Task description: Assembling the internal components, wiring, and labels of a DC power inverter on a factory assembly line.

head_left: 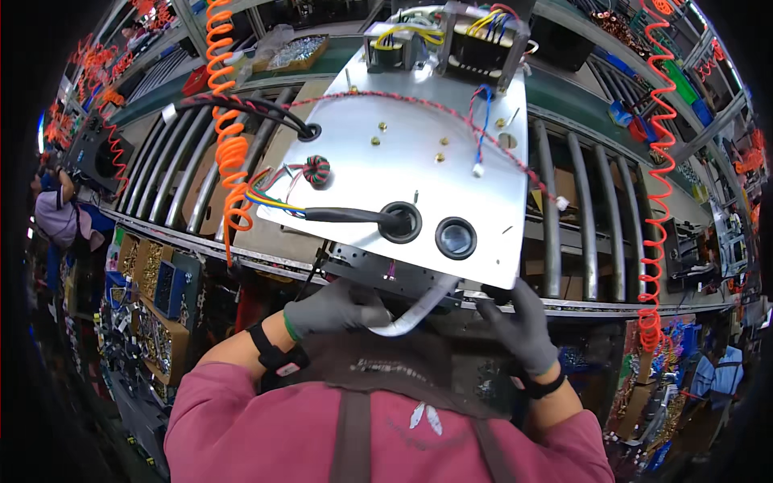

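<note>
A silvery metal plate [354, 205] is tilted in front of me, over a black perforated chassis [370, 268]. From beneath its near edge a curved grey tube [419, 310] runs down to my left hand [334, 309]. That hand, in a grey glove, is curled by the tube's lower end; what its fingers hold is hidden. My right hand [525, 326], gloved alike, has thumb and fingers apart at the plate's near right corner. On the plate are two black grommets [456, 238], a black-sleeved cable [346, 216], a wire-wound ring [316, 171] and a red twisted wire [403, 98].
Transformers [483, 48] stand at the plate's far end. Roller conveyors [584, 213] run on both sides. Orange coiled hoses [232, 153] hang left and right. Parts bins [153, 274] with small hardware lie at the lower left. Another person [64, 213] is at the far left.
</note>
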A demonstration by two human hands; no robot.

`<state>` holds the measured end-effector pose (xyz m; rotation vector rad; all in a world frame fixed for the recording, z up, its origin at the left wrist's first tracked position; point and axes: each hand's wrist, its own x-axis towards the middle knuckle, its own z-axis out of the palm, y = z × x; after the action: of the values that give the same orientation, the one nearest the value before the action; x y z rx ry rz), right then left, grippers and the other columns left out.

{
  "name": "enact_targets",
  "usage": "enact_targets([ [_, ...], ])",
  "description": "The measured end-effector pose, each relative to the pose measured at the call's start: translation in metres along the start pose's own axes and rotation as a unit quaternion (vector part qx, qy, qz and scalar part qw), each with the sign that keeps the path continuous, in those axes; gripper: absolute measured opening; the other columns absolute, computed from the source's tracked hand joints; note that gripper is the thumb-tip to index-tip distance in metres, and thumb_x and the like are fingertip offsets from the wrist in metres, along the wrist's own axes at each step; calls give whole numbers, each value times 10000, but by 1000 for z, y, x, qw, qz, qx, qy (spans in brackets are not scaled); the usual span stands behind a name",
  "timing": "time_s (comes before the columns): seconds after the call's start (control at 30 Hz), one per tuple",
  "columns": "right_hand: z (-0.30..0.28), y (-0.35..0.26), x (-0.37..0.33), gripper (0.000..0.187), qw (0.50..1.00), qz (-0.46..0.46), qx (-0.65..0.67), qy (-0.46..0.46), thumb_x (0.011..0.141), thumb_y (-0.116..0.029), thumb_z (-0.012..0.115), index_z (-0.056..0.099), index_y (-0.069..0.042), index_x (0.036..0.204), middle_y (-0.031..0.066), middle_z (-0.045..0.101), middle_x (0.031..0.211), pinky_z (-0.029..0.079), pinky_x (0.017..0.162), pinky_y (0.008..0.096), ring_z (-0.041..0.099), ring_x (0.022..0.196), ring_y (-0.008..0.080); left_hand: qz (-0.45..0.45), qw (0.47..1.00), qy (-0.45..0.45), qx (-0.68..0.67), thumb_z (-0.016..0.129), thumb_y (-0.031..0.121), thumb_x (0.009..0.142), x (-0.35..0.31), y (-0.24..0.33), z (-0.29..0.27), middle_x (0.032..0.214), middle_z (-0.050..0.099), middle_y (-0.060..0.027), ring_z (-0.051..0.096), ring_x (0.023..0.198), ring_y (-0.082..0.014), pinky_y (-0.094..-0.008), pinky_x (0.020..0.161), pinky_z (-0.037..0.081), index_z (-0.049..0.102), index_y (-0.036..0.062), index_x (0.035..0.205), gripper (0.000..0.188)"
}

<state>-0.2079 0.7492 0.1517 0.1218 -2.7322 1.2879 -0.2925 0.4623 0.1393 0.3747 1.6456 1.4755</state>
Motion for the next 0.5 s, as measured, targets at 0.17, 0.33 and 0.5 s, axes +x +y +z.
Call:
enact_targets([
  [0.17, 55, -1, -19, 538, 950, -229, -162, -133, 660, -194, 751, 579, -174, 1169, 94, 599, 1106, 446, 913, 446, 542, 1058, 330, 58, 984, -116, 119, 688, 225, 804, 6, -34, 2, 775, 657, -37, 606, 758, -94, -265, 712, 481, 694, 29, 863, 205],
  [0.33, 109, -14, -53, 413, 959, -154, -224, 83, 719, -77, 681, 598, -139, 1119, 107, 620, 1037, 462, 868, 410, 577, 988, 312, 47, 997, -38, 41, 666, 218, 824, -28, -64, -4, 772, 626, -4, 547, 669, -66, -233, 617, 447, 662, 18, 887, 209],
  [0.5, 135, -54, -82, 369, 883, 161, 427, 108, 994, -280, 465, 552, 21, 1189, 99, 645, 1031, 495, 792, 286, 605, 921, 138, 208, 975, -57, 62, 693, 202, 846, -40, -81, 17, 829, 653, -20, 593, 762, -92, -259, 670, 474, 679, 39, 934, 186],
])
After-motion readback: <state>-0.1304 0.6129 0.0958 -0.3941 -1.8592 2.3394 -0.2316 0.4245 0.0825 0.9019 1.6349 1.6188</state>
